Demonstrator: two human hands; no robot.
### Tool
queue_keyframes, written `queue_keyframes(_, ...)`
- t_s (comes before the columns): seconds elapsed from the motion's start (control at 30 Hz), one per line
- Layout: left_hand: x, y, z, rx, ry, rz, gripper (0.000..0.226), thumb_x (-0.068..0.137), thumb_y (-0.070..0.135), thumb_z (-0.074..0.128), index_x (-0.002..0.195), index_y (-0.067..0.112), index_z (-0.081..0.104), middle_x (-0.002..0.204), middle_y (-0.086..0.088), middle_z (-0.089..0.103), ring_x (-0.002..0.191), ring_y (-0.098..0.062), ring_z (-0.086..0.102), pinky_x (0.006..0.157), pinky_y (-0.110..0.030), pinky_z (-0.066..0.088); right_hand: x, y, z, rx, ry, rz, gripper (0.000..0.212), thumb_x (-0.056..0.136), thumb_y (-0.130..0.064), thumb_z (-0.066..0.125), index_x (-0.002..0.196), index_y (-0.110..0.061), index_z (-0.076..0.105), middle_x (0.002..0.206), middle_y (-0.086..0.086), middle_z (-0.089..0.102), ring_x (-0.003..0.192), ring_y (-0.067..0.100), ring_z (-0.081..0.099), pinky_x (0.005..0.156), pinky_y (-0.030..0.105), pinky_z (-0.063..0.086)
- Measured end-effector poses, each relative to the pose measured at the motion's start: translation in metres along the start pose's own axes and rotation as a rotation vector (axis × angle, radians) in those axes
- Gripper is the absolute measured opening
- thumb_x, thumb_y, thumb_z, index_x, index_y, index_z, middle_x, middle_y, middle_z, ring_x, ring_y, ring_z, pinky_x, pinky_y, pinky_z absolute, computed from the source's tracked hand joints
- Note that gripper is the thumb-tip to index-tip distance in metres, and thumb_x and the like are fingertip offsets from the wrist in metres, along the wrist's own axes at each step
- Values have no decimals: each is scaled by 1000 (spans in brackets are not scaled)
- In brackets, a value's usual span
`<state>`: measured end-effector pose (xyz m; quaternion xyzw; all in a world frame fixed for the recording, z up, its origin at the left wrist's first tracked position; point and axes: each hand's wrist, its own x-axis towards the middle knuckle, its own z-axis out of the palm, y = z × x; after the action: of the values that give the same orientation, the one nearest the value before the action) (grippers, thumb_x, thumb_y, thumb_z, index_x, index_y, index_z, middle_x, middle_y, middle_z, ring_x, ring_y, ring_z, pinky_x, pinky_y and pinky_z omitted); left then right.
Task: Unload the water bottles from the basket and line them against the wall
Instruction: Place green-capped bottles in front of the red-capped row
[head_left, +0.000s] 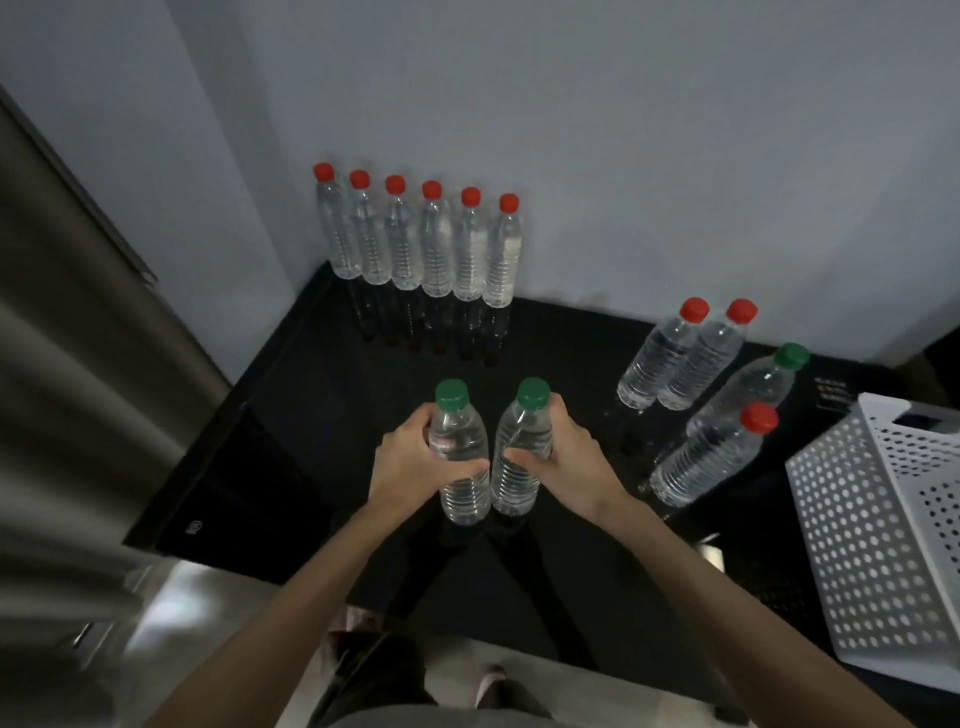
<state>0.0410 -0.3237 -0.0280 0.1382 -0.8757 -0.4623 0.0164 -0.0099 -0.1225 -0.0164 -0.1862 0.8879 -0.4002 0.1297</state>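
Observation:
My left hand (410, 460) grips a clear green-capped water bottle (460, 478) and my right hand (566, 452) grips a second green-capped bottle (519, 467). Both stand upright, side by side, at the middle of the black glossy counter (322, 415). Several red-capped bottles (436, 249) stand in a row against the pale wall (623, 156) at the back left. To the right stand two red-capped bottles (675, 364), a green-capped one (758, 384) and another red-capped one (711, 457), away from the wall. The white perforated basket (878, 545) sits at the right edge.
A grey metallic appliance side (78, 364) rises at the left of the counter. The counter's front edge (467, 631) lies below my forearms, with a light floor (467, 670) beneath. Bare black surface shows between the wall row and the bottles in my hands.

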Motion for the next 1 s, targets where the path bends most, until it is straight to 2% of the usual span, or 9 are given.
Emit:
queue_keyframes(0.17, 53, -26, -51, -1, 2, 43, 57, 55, 39, 90, 103, 29, 61, 85, 16, 71, 81, 4, 65, 78, -21, 53, 67, -45, 28, -30, -32, -47, 54, 85, -37, 67, 128, -31, 35, 117, -10, 62, 106, 10, 62, 94, 45, 51)
queue_keyframes(0.33, 117, -53, -111, 2, -6, 48, 58, 54, 40, 91, 102, 33, 60, 83, 21, 68, 79, 14, 60, 71, -10, 44, 139, -83, 61, -23, -12, -42, 54, 86, -32, 69, 127, -31, 34, 117, -8, 62, 105, 13, 63, 91, 44, 52)
queue_keyframes(0.57, 214, -86, -174, 3, 20, 46, 61, 53, 38, 93, 103, 31, 59, 86, 19, 68, 79, 10, 60, 69, -10, 44, 241, -123, 100, -6, 11, -41, 55, 86, -29, 70, 127, -27, 34, 115, -7, 62, 105, 14, 63, 90, 40, 51)
queue_keyframes(0.67, 253, -93, -190, 9, 38, 67, 60, 54, 37, 93, 102, 31, 58, 80, 24, 62, 73, 14, 55, 64, -1, 39, 280, -133, 111, 19, 35, -19, 61, 86, -30, 70, 134, -27, 32, 122, -3, 61, 109, 17, 62, 90, 36, 50)
queue_keyframes(0.73, 277, -98, -197, 1, 42, 80, 60, 55, 35, 93, 105, 29, 59, 80, 25, 62, 75, 11, 57, 68, -5, 41, 304, -136, 117, 29, 63, -5, 65, 86, -28, 70, 137, -26, 30, 127, 0, 59, 111, 18, 60, 91, 35, 48)
queue_keyframes(0.83, 312, -106, -202, -12, 54, 80, 66, 55, 36, 93, 111, 26, 61, 83, 23, 62, 82, -2, 61, 75, -20, 46, 336, -138, 124, 71, 104, -1, 64, 86, -25, 70, 134, -28, 29, 130, 0, 58, 114, 18, 60, 94, 38, 50)
queue_keyframes(1.0, 356, -119, -204, -19, 96, 67, 69, 56, 33, 92, 117, 24, 60, 92, 18, 65, 86, -5, 62, 79, -23, 48, 378, -136, 132, 116, 166, 10, 55, 87, -18, 69, 127, -25, 33, 124, -5, 54, 111, 16, 58, 92, 42, 52)
